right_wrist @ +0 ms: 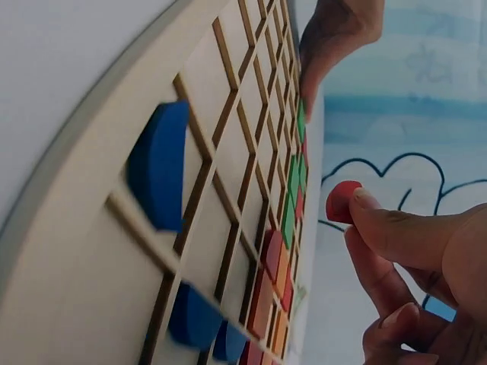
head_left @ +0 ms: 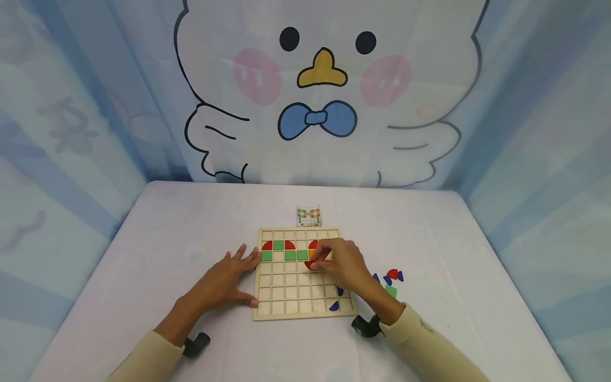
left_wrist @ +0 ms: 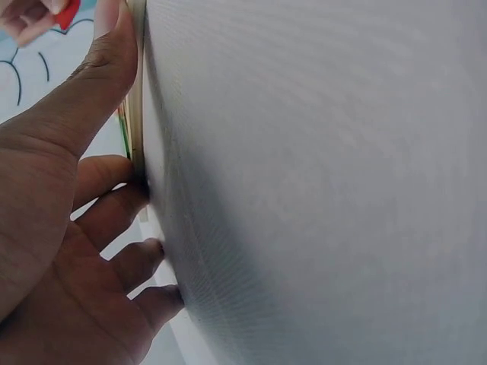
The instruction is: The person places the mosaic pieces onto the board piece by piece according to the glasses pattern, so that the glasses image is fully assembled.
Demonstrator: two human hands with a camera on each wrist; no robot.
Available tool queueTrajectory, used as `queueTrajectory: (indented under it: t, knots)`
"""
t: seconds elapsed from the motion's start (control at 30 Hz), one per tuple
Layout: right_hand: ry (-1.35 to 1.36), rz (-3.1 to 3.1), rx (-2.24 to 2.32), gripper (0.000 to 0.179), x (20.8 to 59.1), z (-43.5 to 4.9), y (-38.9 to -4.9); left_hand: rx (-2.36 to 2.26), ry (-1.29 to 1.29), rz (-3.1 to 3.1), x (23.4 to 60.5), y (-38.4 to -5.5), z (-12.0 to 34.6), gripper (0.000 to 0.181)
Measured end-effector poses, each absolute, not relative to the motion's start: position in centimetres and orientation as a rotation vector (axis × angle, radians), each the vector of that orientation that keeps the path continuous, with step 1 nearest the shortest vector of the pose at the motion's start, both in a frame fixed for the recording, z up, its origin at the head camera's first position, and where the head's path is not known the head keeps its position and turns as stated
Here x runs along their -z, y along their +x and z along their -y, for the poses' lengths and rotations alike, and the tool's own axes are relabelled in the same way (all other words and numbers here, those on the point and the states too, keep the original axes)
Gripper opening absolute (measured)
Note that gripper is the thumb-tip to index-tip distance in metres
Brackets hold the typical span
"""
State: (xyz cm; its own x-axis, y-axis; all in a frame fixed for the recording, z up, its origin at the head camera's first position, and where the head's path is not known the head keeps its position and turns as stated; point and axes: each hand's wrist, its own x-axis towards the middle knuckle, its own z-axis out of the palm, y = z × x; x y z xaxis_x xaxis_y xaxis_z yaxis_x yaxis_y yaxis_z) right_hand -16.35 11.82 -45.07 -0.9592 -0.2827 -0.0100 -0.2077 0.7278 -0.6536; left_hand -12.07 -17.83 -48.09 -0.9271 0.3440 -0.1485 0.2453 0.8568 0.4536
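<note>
A wooden grid board (head_left: 279,307) lies on the table. My left hand (head_left: 217,284) is spread beside its left edge, the thumb and fingertips touching the edge in the left wrist view. My right hand (head_left: 346,265) pinches a red curved-edged piece (right_wrist: 342,202) between thumb and index finger, held off the board in the right wrist view. Green squares (head_left: 279,245) and red quarter-round pieces (head_left: 267,245) sit in the board's upper rows, with an orange piece partly hidden behind my right fingers. Blue pieces (right_wrist: 161,167) lie in cells along the right side.
Right of the board lie several loose pieces: a red one (head_left: 392,274), a green square (head_left: 391,291) and small blue ones (head_left: 400,276). A small patterned card (head_left: 308,216) is behind the board. Printed cloth (head_left: 315,154) hangs beyond the white table (head_left: 200,207).
</note>
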Motion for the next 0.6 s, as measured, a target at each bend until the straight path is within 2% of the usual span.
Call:
queueTrajectory:
  t: [0.23,0.6]
  knots:
    - [-0.608,-2.740,1.058,0.016,45.7,-8.1,-17.2,-0.657,0.460,-2.792,48.2,-12.2,17.9,0.119]
    - [-0.684,-2.681,0.967,0.016,46.7,-3.3,-18.3,-0.677,0.480,-2.783,48.2,-12.3,18.2,0.117]
